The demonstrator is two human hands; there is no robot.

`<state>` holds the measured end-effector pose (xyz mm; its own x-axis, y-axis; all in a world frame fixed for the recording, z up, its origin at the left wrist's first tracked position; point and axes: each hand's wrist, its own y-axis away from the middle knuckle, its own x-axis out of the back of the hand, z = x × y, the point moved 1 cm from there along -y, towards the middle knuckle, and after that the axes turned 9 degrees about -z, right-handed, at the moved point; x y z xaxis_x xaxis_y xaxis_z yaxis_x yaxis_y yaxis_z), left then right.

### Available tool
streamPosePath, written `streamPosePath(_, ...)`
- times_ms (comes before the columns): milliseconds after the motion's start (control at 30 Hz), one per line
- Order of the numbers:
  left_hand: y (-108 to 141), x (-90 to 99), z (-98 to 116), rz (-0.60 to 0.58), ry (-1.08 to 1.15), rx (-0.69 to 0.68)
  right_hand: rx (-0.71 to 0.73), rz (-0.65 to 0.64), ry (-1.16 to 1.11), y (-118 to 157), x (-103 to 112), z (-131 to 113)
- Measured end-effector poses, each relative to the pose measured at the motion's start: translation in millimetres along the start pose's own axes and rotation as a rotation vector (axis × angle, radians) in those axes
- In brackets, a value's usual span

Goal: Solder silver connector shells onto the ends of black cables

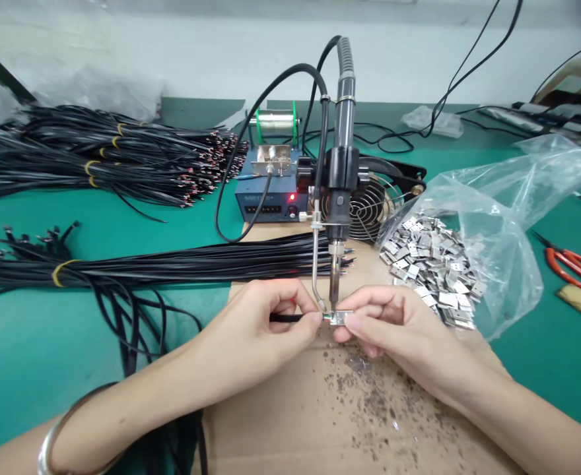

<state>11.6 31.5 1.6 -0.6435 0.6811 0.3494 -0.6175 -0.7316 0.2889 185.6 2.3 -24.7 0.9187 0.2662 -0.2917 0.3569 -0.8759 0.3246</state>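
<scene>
My left hand pinches a black cable, its thin coloured wires reaching right toward a small metal connector. That silvery connector is held between the thumb and fingers of my right hand. Directly above, an upright soldering iron in a stand points down, its tip at the connector's left end where the wires meet it. A thin metal feed tube comes down beside the iron and bends toward the same spot.
Black cable bundles lie at the left. Behind the iron are a blue feeder box, a solder spool and a fan. Metal connectors spill from a plastic bag; orange-handled cutters lie far right. Stained cardboard covers the front.
</scene>
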Motion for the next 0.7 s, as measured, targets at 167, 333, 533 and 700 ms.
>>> streamPosePath(167, -0.3, -0.2, -1.4, -0.016, -0.041, 0.028, -0.006, 0.028, 0.034, -0.9, -0.5, 0.6)
streamPosePath(333, -0.8, -0.1, -1.7, -0.023, -0.057, 0.035, 0.002, 0.023, 0.024, -2.2, -2.1, -0.1)
streamPosePath(533, -2.0, -0.5, -5.3, -0.008, -0.074, -0.031, -0.02, 0.04, 0.028, -2.9, -1.0, 0.8)
streamPosePath(700, -4.2, -1.6, -6.6, 0.017, -0.044, -0.063, -0.044, 0.049, 0.051, -4.0, -0.6, 0.1)
